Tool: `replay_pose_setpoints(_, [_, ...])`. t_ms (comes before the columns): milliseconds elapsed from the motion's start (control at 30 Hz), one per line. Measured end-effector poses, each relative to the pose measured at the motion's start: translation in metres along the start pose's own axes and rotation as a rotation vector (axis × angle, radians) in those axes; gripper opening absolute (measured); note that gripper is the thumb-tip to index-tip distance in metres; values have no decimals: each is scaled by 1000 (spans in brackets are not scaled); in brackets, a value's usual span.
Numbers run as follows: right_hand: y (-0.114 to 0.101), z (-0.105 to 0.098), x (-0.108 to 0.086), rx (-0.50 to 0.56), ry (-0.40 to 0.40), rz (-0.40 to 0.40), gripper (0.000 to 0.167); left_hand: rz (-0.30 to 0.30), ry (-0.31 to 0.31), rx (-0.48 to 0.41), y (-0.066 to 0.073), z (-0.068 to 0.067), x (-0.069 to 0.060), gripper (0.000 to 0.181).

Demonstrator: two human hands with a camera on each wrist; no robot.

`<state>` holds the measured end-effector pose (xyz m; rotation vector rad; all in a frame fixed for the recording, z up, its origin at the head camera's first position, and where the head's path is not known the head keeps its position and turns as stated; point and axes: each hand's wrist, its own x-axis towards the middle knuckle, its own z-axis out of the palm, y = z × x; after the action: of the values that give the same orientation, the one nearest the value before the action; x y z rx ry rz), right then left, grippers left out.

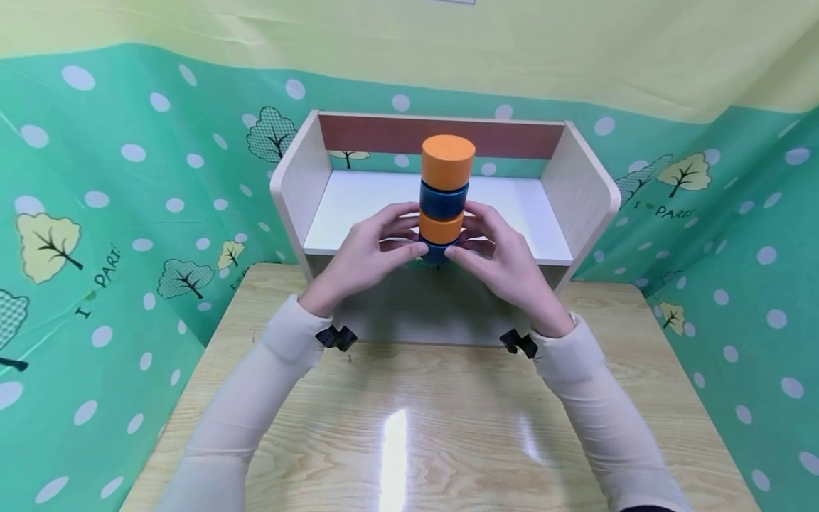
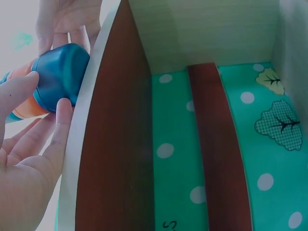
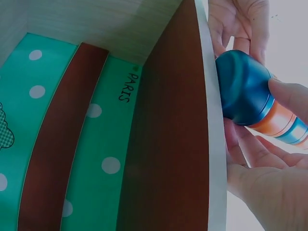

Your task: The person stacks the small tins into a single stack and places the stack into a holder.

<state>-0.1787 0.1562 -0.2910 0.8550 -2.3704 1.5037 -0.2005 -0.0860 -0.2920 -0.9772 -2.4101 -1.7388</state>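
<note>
A tower of orange and blue cups (image 1: 446,167), their colours alternating, stands nearly upright at the front of the white shelf unit. From the left, my left hand (image 1: 379,247) grips its lower part, thumb on the near side and fingers round behind. My right hand (image 1: 504,257) holds it likewise from the right. In the left wrist view the rounded blue bottom cup (image 2: 62,77) lies close to the shelf board's edge. The right wrist view shows that blue cup (image 3: 243,89) between both hands; whether it touches the board I cannot tell.
The shelf unit (image 1: 608,186) has raised side walls and a reddish-brown back rail (image 1: 377,131). It stands on a wood-grain table (image 1: 461,412). A green dotted curtain (image 1: 128,178) hangs behind and at both sides.
</note>
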Motion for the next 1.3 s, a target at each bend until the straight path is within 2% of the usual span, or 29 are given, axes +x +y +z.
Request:
replay_pose_setpoints(267, [5,0,6,-9,-4,8,66,-33,-10,12,-2,-2,7,60])
replay_pose_setpoints(533, [7,1,11,-43,4,32,67,-36,-5,56,-5,-4,11,57])
replay_pose_setpoints(933, [9,3,16,-62,83,70,68,-106,65,69,-1,-2,15,57])
replay_pose_setpoints(1300, [9,5,16,-22,109,96,66,-87,127,17,-3,-1,13,59])
